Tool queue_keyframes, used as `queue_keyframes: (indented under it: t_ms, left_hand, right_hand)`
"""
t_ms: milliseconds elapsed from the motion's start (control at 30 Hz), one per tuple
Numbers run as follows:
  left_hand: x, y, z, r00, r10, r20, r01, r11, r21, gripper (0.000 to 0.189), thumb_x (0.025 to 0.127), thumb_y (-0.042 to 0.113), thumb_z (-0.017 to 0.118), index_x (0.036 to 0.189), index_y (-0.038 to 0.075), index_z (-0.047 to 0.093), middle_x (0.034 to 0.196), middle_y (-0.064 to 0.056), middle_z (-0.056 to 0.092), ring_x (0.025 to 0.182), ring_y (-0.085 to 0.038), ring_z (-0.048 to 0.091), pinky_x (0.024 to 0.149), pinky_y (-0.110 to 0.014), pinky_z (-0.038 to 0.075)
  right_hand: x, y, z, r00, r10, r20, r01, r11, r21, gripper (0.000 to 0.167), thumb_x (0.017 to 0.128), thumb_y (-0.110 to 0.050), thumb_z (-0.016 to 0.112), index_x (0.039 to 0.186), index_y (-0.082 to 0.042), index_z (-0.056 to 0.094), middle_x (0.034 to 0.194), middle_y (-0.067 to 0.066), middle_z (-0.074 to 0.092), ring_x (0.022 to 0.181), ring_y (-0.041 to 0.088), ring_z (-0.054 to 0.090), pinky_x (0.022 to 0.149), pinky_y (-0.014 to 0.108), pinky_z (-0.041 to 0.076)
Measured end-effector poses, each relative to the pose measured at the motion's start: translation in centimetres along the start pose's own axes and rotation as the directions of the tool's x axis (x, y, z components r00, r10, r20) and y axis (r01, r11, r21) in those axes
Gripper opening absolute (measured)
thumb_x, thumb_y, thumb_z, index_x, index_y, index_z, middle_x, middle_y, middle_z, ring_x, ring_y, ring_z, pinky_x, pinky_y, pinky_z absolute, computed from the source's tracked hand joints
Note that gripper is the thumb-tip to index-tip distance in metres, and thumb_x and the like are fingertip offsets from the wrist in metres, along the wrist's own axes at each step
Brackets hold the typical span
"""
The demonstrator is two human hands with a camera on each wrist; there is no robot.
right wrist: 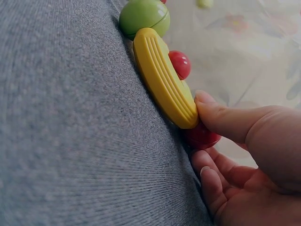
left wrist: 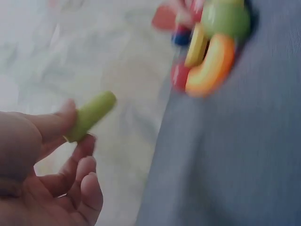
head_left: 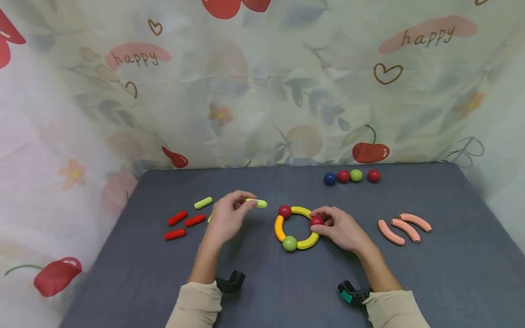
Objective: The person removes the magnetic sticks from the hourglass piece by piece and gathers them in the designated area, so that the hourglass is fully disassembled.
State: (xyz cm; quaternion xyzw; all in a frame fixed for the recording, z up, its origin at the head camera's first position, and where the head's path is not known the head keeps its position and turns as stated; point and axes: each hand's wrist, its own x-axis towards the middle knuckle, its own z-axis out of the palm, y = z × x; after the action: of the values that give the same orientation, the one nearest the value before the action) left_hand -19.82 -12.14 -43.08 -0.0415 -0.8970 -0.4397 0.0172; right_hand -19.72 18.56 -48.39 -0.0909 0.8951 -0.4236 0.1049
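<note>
Between thumb and fingertips, my left hand [head_left: 227,219] pinches a short light green rod [head_left: 261,203], held above the table left of a ring of toy pieces. In the left wrist view, the green rod [left wrist: 94,113] points away from the fingers. The ring lies flat, made of two yellow curved pieces [head_left: 308,241], an orange curved piece [head_left: 279,228], a green ball [head_left: 290,243] and two red balls. At its right side my right hand [head_left: 341,230] grips one red ball [head_left: 317,221]; the thumb also touches the yellow curved piece's end [right wrist: 164,80]. Another red ball [head_left: 284,211] sits at upper left.
Several red rods [head_left: 177,218] and a light green rod [head_left: 203,203] lie left; another green one is mostly hidden by the left hand. Three pink curved pieces [head_left: 406,230] lie right. Blue [head_left: 330,179], red and green balls line the back of the grey table [head_left: 282,303], before a patterned curtain.
</note>
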Motion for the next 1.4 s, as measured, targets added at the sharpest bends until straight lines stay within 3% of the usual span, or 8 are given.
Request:
queue_keyframes:
  t_ms: [200,333,433,667,900,1067,1233,1400]
  left_hand:
    - [-1.6,-4.8,-5.3,0.987,-0.136,-0.080,0.145,0.983,0.110,0.023,0.093,0.028,0.076,0.114,0.020,0.076,0.101,-0.006,0.071,0.078,-0.020,0.059,0.064,-0.029,0.047]
    - [-2.4,-7.3,-7.1,0.979,-0.185,-0.089,0.200,0.959,0.202,0.019,0.090,0.024,0.079,0.108,0.019,0.078,0.097,-0.006,0.073,0.080,-0.019,0.059,0.066,-0.029,0.045]
    - [-2.6,-8.2,-7.7,0.975,-0.213,-0.064,0.222,0.946,0.238,0.018,0.088,0.022,0.081,0.105,0.018,0.079,0.096,-0.007,0.073,0.082,-0.022,0.060,0.069,-0.033,0.046]
    - [-2.7,-8.4,-7.9,0.964,-0.267,0.007,0.253,0.919,0.303,0.020,0.086,0.018,0.083,0.104,0.016,0.074,0.113,-0.010,0.075,0.105,-0.026,0.066,0.088,-0.046,0.054]
    - [-2.2,-6.3,-8.1,0.975,-0.222,0.026,0.205,0.931,0.301,0.028,0.090,0.025,0.079,0.115,0.014,0.072,0.117,-0.009,0.074,0.104,-0.025,0.066,0.084,-0.042,0.054]
    - [-1.3,-3.2,-5.9,0.991,-0.112,0.068,0.099,0.981,0.169,0.026,0.094,0.030,0.074,0.117,0.016,0.072,0.113,-0.004,0.074,0.089,-0.020,0.065,0.072,-0.032,0.052]
    - [0.1,-0.6,-0.9,0.988,-0.059,0.142,0.046,0.994,0.095,0.028,0.095,0.031,0.074,0.119,0.018,0.071,0.114,0.001,0.072,0.085,-0.016,0.061,0.070,-0.030,0.051]
    - [1.3,0.9,4.0,0.974,-0.041,0.223,0.018,0.994,0.103,0.036,0.094,0.029,0.074,0.128,0.017,0.068,0.123,-0.003,0.068,0.093,-0.022,0.060,0.084,-0.037,0.054]
  right_hand:
    - [-0.1,0.2,-0.1,1.000,-0.004,-0.007,0.004,1.000,-0.004,0.038,0.094,-0.032,0.074,0.128,-0.016,0.066,0.114,0.010,0.063,0.094,0.021,0.057,0.078,0.030,0.047]
    - [-0.3,0.4,-0.3,1.000,0.001,-0.006,-0.001,1.000,-0.011,0.038,0.095,-0.032,0.074,0.129,-0.016,0.066,0.115,0.010,0.063,0.094,0.021,0.058,0.079,0.030,0.047]
    - [-0.4,0.5,-0.4,1.000,0.000,-0.012,0.000,1.000,-0.008,0.038,0.095,-0.032,0.073,0.129,-0.017,0.066,0.116,0.010,0.063,0.095,0.021,0.058,0.079,0.031,0.048]
    - [0.1,0.6,-0.3,1.000,-0.026,-0.014,0.026,1.000,-0.006,0.038,0.095,-0.034,0.073,0.129,-0.018,0.066,0.118,0.010,0.063,0.097,0.021,0.060,0.081,0.031,0.048]
    - [0.1,0.3,-0.1,1.000,-0.007,-0.017,0.007,1.000,0.006,0.039,0.095,-0.032,0.073,0.130,-0.017,0.065,0.118,0.010,0.064,0.094,0.022,0.058,0.079,0.031,0.048]
    - [-0.1,0.0,0.0,0.998,0.022,-0.052,-0.021,1.000,0.016,0.039,0.096,-0.029,0.072,0.134,-0.019,0.063,0.122,0.011,0.066,0.094,0.022,0.060,0.078,0.030,0.049]
    - [-0.1,-0.4,0.3,0.997,0.027,-0.070,-0.027,1.000,-0.006,0.043,0.096,-0.029,0.072,0.135,-0.016,0.062,0.125,0.013,0.063,0.093,0.021,0.059,0.077,0.029,0.048]
    - [0.0,-0.4,0.7,0.997,0.009,-0.081,-0.014,0.998,-0.056,0.047,0.092,-0.031,0.077,0.132,-0.013,0.062,0.117,0.015,0.060,0.090,0.020,0.057,0.076,0.028,0.047]
